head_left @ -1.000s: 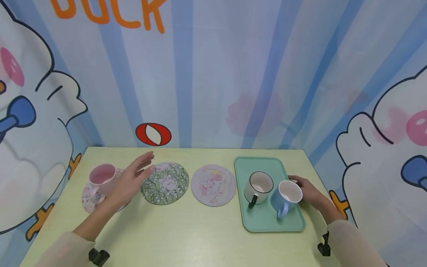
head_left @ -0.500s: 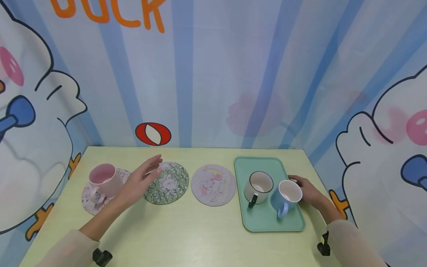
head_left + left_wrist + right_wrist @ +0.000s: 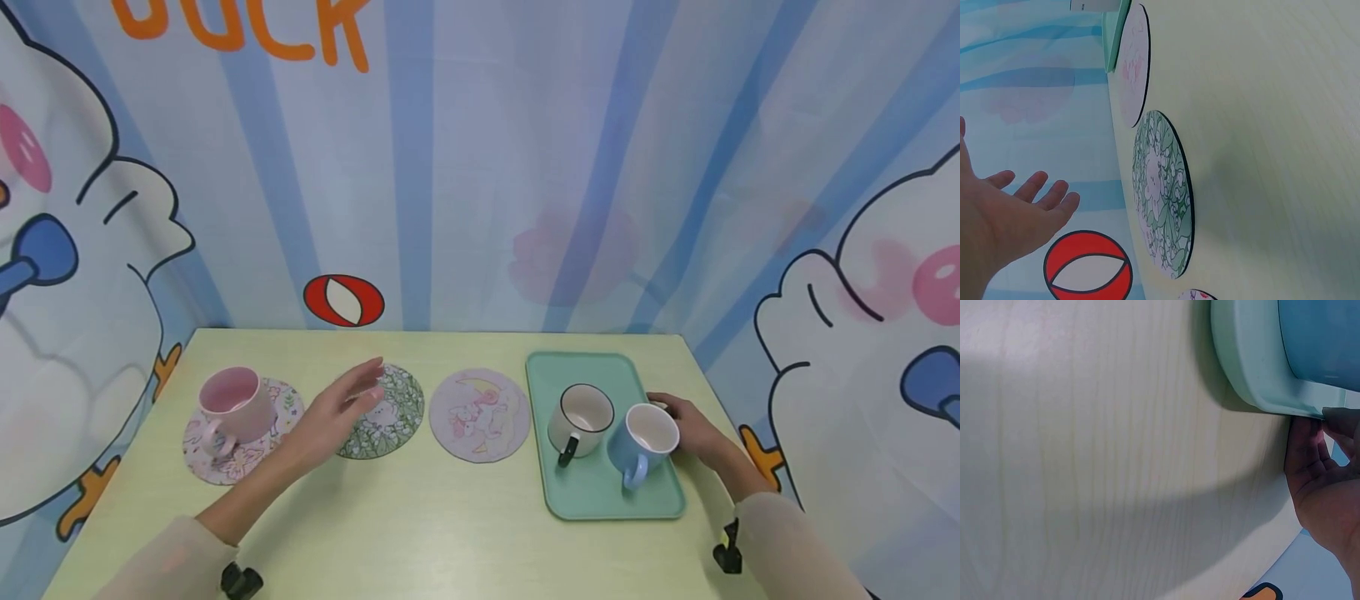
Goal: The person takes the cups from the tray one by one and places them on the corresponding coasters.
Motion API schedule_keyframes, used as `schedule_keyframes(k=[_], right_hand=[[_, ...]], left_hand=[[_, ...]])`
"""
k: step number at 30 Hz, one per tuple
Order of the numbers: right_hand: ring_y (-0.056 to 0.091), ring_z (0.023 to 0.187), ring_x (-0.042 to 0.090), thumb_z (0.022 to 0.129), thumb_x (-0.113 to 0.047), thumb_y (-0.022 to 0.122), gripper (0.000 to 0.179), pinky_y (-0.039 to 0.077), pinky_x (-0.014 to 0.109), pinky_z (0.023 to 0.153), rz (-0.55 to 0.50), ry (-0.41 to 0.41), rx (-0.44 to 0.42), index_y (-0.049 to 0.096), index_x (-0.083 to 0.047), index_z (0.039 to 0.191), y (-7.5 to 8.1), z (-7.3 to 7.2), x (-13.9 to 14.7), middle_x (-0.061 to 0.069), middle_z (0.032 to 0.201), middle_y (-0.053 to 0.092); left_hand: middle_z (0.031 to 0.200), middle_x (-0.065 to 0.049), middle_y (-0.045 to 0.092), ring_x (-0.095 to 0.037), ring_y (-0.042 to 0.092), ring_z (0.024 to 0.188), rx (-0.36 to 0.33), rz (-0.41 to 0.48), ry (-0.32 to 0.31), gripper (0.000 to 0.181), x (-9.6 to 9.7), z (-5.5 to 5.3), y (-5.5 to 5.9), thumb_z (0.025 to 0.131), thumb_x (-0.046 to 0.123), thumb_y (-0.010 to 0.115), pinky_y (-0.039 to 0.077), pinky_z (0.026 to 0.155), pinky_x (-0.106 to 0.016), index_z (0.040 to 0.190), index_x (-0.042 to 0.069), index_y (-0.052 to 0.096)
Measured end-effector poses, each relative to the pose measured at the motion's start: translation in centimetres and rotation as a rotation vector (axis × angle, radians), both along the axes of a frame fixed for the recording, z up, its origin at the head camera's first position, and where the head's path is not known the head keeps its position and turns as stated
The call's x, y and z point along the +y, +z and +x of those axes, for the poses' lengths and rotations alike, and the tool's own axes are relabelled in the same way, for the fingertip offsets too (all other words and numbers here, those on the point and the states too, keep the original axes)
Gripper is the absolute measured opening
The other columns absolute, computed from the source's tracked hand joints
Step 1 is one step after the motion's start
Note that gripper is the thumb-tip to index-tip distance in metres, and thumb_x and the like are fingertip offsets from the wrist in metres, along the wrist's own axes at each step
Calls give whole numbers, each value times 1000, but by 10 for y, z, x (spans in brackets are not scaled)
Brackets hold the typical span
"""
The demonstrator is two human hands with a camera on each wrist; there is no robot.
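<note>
My left hand [image 3: 330, 421] hovers over the left part of a green floral placemat [image 3: 397, 417], holding nothing. In the left wrist view its fingers [image 3: 1050, 194] are spread and loosely bent. At the right, my right hand [image 3: 696, 429] grips the right rim of a mint green tray [image 3: 592, 500]. The right wrist view shows the thumb over the rim and fingers [image 3: 1302, 450] beneath it. On the tray stand a white mug [image 3: 570, 429] with a black handle and a blue mug [image 3: 626, 446] with a white inside, nearest the right hand.
A pink mug [image 3: 243, 417] stands on a pink patterned round mat [image 3: 202, 458] at the far left. Between the green placemat and the tray lies a lilac round mat [image 3: 480, 417]. A printed curtain [image 3: 480, 167] hangs behind the pale table [image 3: 420, 533].
My left hand has moved right, away from the pink mug and farther over the green floral placemat. The right hand, tray and mugs have stayed in place.
</note>
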State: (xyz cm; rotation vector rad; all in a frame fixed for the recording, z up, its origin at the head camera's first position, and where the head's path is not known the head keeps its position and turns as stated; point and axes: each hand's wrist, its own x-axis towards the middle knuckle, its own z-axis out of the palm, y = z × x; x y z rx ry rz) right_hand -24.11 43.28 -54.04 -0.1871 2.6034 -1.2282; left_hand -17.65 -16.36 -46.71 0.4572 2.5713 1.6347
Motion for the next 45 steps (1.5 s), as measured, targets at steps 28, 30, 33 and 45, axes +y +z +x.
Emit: schedule_keyframes(k=[28, 30, 33, 45], right_hand=[[59, 123, 42, 105, -11, 60, 59, 53, 36, 89, 28, 1, 26, 39, 12, 155, -3, -3, 3, 36, 141, 57], [59, 124, 44, 105, -11, 60, 59, 53, 39, 90, 22, -2, 23, 39, 12, 155, -3, -2, 3, 37, 142, 56], [59, 124, 46, 105, -10, 60, 59, 54, 43, 91, 18, 3, 24, 38, 14, 154, -2, -2, 3, 38, 141, 56], [59, 96, 23, 104, -10, 62, 60, 52, 36, 80, 7, -17, -4, 39, 11, 156, -3, -3, 2, 23, 118, 66]], left_hand=[[161, -14, 48, -37, 45, 148, 56, 47, -67, 61, 42, -13, 2, 111, 35, 56, 37, 119, -56, 164, 11, 38], [161, -13, 48, -36, 45, 148, 49, 44, -67, 62, 45, -12, 2, 111, 36, 57, 38, 119, -56, 164, 11, 38], [161, -13, 48, -36, 45, 149, 37, 56, -72, 62, 51, -13, 1, 111, 37, 57, 38, 119, -55, 164, 12, 38], [162, -11, 47, -35, 44, 150, -17, 119, -101, 61, 74, -17, -6, 110, 37, 58, 38, 120, -52, 164, 14, 39]])
